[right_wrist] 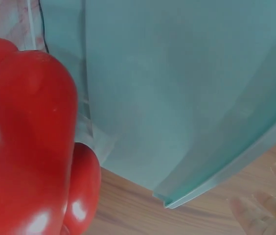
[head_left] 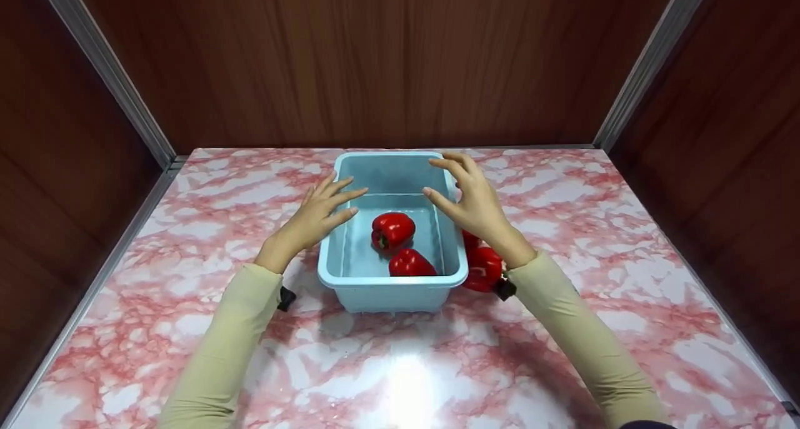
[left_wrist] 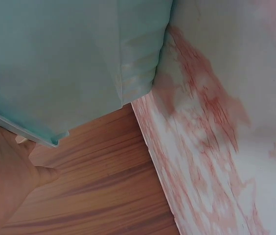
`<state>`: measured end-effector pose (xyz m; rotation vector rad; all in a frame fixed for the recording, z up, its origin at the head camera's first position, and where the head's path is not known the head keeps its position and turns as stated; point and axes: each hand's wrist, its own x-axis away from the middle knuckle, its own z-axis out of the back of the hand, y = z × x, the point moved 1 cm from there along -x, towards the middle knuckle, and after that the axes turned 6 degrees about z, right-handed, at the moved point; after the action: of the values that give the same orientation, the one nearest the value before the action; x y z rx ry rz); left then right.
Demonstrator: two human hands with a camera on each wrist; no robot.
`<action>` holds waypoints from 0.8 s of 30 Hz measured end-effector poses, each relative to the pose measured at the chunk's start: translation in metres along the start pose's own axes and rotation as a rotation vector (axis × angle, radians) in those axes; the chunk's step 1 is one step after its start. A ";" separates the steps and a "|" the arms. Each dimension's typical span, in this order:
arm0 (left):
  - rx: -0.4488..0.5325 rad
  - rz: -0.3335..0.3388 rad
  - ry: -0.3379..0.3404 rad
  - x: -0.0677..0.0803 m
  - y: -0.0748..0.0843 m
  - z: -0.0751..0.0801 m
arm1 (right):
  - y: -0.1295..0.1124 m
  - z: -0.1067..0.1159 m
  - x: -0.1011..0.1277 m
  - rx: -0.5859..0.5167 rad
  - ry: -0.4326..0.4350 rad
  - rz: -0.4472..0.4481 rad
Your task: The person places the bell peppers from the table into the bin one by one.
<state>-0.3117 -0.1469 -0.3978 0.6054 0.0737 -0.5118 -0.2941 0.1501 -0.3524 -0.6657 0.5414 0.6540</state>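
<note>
A light blue plastic bin (head_left: 394,281) sits mid-table with two red bell peppers inside, one near its middle (head_left: 396,227) and another by the front wall (head_left: 411,264). Over the bin's left rim hovers my left hand (head_left: 312,217), fingers spread and holding nothing. My right hand (head_left: 480,202) is above the right rim, thumb and fingers apart with nothing between them. Outside the bin, under my right wrist, lie a red pepper (head_left: 484,267) and a partly hidden one (head_left: 470,240). The right wrist view shows a large pepper (right_wrist: 25,142) beside the bin wall (right_wrist: 152,73).
The table (head_left: 219,229) has a red and white marbled top. Brown wood-grain panels (head_left: 400,60) enclose it at the back and both sides, with metal frame posts (head_left: 119,79) at the corners. Small black objects (head_left: 286,298) show beside both wrists.
</note>
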 end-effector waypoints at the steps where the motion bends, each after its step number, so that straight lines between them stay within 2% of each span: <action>1: 0.000 0.003 -0.001 0.000 0.000 0.000 | 0.001 0.000 0.001 -0.003 0.001 -0.001; 14: -0.002 0.005 -0.004 0.001 -0.001 0.001 | 0.009 0.005 0.007 -0.010 0.011 -0.038; 24: -0.003 0.003 -0.001 0.001 -0.001 0.000 | 0.011 0.007 0.009 -0.020 0.035 -0.029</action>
<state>-0.3117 -0.1483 -0.3983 0.6020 0.0724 -0.5090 -0.2937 0.1649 -0.3580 -0.7043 0.5574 0.6220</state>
